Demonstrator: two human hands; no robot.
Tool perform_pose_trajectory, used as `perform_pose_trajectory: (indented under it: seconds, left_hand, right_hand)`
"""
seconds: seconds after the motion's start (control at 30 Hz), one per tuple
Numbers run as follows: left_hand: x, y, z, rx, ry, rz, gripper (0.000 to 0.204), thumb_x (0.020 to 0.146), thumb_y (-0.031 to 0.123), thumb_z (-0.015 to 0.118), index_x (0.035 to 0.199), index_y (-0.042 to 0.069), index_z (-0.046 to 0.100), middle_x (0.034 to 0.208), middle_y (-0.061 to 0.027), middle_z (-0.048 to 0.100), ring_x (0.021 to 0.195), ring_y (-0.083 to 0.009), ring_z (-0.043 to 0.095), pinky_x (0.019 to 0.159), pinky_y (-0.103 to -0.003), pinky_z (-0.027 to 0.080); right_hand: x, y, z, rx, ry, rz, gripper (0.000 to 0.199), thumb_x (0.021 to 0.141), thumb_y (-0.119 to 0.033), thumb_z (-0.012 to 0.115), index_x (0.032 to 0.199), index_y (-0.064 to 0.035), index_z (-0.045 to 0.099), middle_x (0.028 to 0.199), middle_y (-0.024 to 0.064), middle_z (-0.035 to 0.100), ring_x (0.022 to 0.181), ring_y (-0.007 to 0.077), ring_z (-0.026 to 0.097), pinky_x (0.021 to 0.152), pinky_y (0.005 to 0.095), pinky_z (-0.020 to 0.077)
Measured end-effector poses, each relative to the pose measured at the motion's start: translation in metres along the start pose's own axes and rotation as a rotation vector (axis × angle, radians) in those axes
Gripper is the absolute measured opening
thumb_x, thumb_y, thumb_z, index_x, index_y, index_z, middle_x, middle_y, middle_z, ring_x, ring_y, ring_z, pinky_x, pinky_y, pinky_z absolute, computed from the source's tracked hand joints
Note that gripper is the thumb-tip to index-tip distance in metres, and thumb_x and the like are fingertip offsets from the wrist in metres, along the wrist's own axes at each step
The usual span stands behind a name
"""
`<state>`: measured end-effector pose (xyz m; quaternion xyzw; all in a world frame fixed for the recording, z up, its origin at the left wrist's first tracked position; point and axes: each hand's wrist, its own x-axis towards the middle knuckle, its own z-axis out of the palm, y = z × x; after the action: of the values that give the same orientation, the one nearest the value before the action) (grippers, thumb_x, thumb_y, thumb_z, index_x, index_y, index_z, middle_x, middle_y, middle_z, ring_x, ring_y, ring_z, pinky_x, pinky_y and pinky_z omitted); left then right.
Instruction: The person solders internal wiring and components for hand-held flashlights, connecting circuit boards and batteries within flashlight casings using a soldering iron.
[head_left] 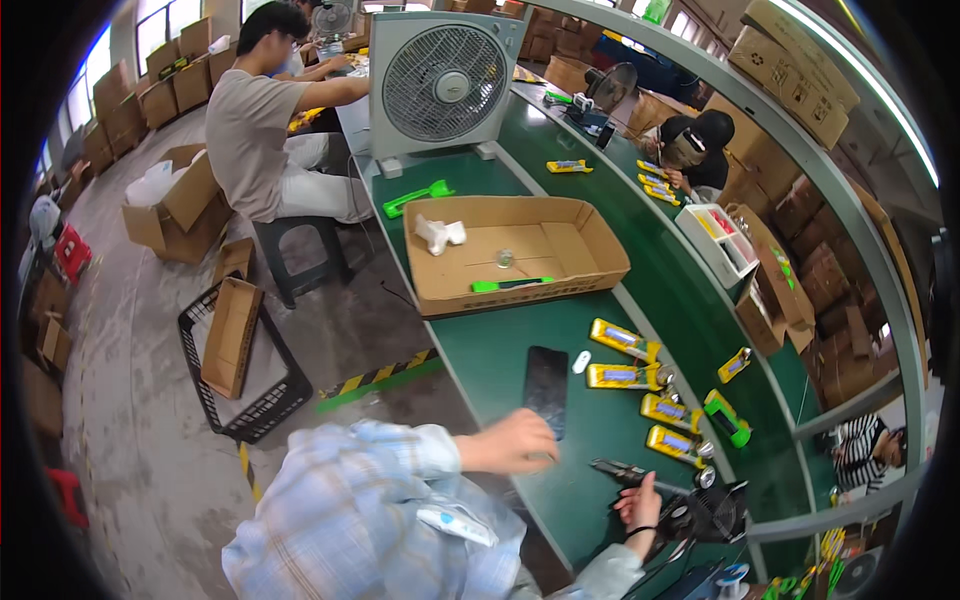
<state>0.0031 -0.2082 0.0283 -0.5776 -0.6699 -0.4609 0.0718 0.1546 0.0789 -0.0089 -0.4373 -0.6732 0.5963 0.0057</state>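
Fingers of my left hand (515, 442) curl down onto the green table (500, 365), resting at the near end of a dark flat phone (547, 388) that lies face up on the surface; the fingertips touch its lower edge, but I cannot tell whether they truly pinch it. My plaid sleeve (370, 500) fills the lower middle of the view.

My right hand (640, 508) sits lower and to the right, closed around the handle of a dark tool (625, 472) whose body points left across the table toward my other hand. A black band circles that wrist. Just beyond the tool stands a small black fan (715, 512).

Right of the phone, yellow packs (625, 340) lie in a loose row, well apart from my left hand, with a small white piece (581, 361) between them and the phone. A green-and-yellow gadget (728, 417) lies past the packs.

Farther up the table sits a wide cardboard tray (590, 262) holding a green tool (510, 285) and a white lump (438, 234). Behind it stands a grey box fan (440, 82). A person in a beige shirt (245, 130) sits on a stool at the left; another in a black cap (700, 140) bends over the far side.
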Motion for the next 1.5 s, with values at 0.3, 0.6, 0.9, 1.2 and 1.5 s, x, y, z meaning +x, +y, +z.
perform_pose_trajectory:
  seconds: [0.3,0.6,0.9,1.2,1.5]
  left_hand:
    - [-0.100,-0.015,-0.109,-0.219,0.327,-0.699,0.017,0.071,0.016,0.062,0.072,0.001,0.053,0.058,-0.0005,0.050,0.054,-0.0047,0.045,0.051,-0.020,0.038]
    - [-0.064,-0.041,-0.174,0.400,0.472,-0.460,0.020,0.064,0.016,0.064,0.078,0.005,0.054,0.082,-0.0072,0.055,0.088,-0.0234,0.049,0.079,-0.035,0.034]
    - [-0.013,-0.116,-0.177,0.507,0.158,-0.557,0.030,0.066,0.022,0.063,0.092,0.006,0.056,0.091,-0.0098,0.054,0.099,-0.0268,0.045,0.092,-0.050,0.024]
    - [0.076,-0.212,-0.152,0.417,-0.442,-0.743,0.023,0.060,0.019,0.065,0.067,-0.001,0.056,0.067,-0.0175,0.057,0.067,-0.0327,0.057,0.061,-0.039,0.046]
    - [0.082,-0.223,-0.213,-0.586,-0.131,-0.846,0.052,0.070,0.026,0.054,0.115,0.001,0.044,0.092,-0.0129,0.057,0.080,-0.0216,0.057,0.068,-0.033,0.046]
  right_hand:
    - [-0.082,-0.029,0.034,-0.277,0.041,-0.049,0.060,0.078,-0.054,0.041,0.081,0.0051,0.049,0.054,0.0145,0.055,0.034,0.0152,0.048,0.029,0.0224,0.0319]
    - [-0.162,0.037,0.032,-0.145,0.345,-0.381,0.019,0.077,-0.003,0.047,0.096,-0.0030,0.050,0.056,-0.0013,0.045,0.035,0.0046,0.035,0.031,0.0183,0.0268]
    - [-0.188,0.052,0.096,0.155,0.676,-0.011,0.011,0.072,-0.003,0.057,0.083,-0.0035,0.056,0.066,0.0030,0.052,0.048,0.0103,0.043,0.041,0.0200,0.0346]
    - [-0.132,-0.005,0.110,0.037,0.546,-0.179,0.011,0.081,-0.012,0.047,0.086,-0.0026,0.051,0.043,-0.0035,0.036,0.031,0.0034,0.030,0.029,0.0168,0.0201]
    - [-0.179,0.035,0.096,0.081,0.537,-0.212,0.012,0.082,-0.014,0.048,0.086,-0.0029,0.051,0.044,-0.0024,0.040,0.032,0.0032,0.033,0.030,0.0159,0.0204]
